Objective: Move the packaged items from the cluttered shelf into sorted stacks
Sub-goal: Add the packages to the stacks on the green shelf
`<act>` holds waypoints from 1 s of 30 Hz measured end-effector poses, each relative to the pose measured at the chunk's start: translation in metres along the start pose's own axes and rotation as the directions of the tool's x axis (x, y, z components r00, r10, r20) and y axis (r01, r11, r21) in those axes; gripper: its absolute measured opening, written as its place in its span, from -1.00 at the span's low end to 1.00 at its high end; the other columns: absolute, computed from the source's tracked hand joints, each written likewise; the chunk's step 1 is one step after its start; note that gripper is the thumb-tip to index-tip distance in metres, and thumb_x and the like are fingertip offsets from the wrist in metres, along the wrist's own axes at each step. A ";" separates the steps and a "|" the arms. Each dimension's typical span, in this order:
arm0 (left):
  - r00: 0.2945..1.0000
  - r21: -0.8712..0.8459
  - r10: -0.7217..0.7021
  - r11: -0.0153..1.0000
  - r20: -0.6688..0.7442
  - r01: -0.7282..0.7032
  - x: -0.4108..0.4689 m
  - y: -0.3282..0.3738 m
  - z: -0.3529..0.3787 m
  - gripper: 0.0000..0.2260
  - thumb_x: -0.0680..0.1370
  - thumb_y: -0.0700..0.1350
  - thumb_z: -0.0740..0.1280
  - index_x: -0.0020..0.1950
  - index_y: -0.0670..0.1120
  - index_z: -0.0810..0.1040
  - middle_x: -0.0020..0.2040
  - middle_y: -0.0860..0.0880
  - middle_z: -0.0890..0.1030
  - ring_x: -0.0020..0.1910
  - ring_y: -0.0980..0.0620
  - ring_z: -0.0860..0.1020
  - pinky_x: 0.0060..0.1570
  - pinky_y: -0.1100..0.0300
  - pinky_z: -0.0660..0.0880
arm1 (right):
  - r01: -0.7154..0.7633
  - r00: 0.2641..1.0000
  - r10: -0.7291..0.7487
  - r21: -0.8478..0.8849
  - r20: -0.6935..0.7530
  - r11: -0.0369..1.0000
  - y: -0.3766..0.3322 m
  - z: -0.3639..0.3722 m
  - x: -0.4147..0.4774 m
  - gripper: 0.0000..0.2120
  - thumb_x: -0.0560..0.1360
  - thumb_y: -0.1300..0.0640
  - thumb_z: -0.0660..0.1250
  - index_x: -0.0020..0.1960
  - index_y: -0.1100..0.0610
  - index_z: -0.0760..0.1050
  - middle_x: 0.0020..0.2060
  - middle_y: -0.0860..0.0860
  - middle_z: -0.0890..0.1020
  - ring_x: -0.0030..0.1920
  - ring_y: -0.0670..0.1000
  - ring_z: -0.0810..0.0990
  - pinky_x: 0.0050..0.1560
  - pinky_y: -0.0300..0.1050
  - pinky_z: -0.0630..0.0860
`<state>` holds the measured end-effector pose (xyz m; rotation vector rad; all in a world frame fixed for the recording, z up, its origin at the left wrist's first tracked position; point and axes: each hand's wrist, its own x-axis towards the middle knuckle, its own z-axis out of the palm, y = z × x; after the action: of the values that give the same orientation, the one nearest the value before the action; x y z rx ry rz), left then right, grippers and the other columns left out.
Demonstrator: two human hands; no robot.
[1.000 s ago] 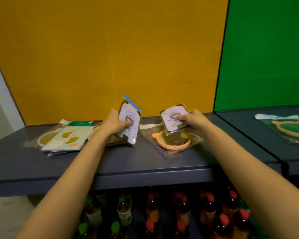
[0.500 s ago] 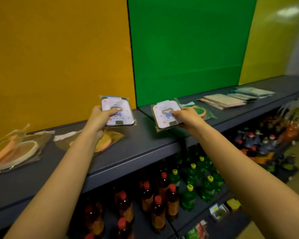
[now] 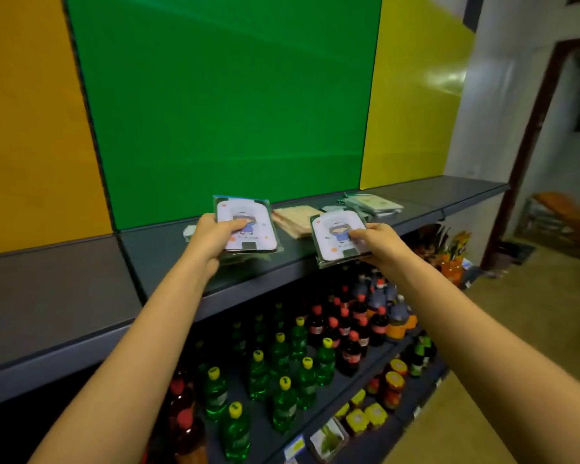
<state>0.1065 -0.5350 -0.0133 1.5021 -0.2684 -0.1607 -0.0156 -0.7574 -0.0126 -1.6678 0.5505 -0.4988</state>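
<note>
My left hand (image 3: 211, 237) grips a white packaged card with a cartoon figure (image 3: 248, 226), held just above the dark shelf (image 3: 154, 259) in front of the green panel. My right hand (image 3: 377, 241) grips a second, matching packaged card (image 3: 332, 234) over the shelf's front edge. Behind the cards lie a tan stack of packages (image 3: 295, 217) and, further right, a pale green stack (image 3: 372, 204). A small pale package (image 3: 190, 232) peeks out left of my left hand.
Below the shelf stand rows of green bottles (image 3: 282, 373) with yellow caps and dark bottles (image 3: 345, 329) with red caps. Orange, green and yellow back panels rise behind the shelf. A doorway (image 3: 549, 155) and bare floor lie to the right.
The view has swung right along the shelf, from the orange panel to the green one. Both hands carried their cards along and now hold them near the tan and pale green stacks.
</note>
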 end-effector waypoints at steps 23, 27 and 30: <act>0.998 0.093 -0.054 0.994 -0.029 0.056 0.168 0.005 0.171 -0.87 0.59 -0.22 0.23 -0.16 -0.14 0.47 -0.54 0.03 0.63 -0.57 0.16 0.60 -0.47 0.31 0.56 | 0.088 0.994 -0.069 -0.272 0.080 0.958 -0.009 -0.055 0.265 -0.57 0.50 0.18 0.29 0.29 0.38 0.38 0.16 0.25 0.57 0.08 0.17 0.58 0.05 0.03 0.50; 0.996 0.125 -0.056 0.990 -0.064 0.064 0.187 0.002 0.180 -0.89 0.58 -0.20 0.25 -0.15 -0.15 0.47 -0.39 -0.04 0.67 -0.42 0.07 0.63 -0.22 0.18 0.61 | 0.120 0.984 -0.050 -0.425 0.172 0.897 0.005 -0.038 0.286 -0.62 0.53 0.17 0.25 0.27 0.35 0.39 0.18 0.23 0.54 0.07 0.14 0.53 0.00 -0.06 0.42; 0.993 0.159 -0.048 0.985 -0.110 0.065 0.198 0.002 0.187 -0.89 0.57 -0.20 0.26 -0.14 -0.18 0.48 -0.32 -0.08 0.67 -0.28 0.01 0.60 0.02 0.08 0.54 | 0.197 0.975 -0.074 -0.672 0.207 0.714 0.018 -0.034 0.302 -0.47 0.52 0.02 0.26 0.36 0.33 0.32 0.34 0.24 0.44 0.32 0.22 0.43 0.25 0.00 0.41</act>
<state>0.2452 -0.7683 0.0127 1.6758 -0.1566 -0.1065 0.2024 -0.9704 -0.0187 -2.4662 0.5216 -0.2544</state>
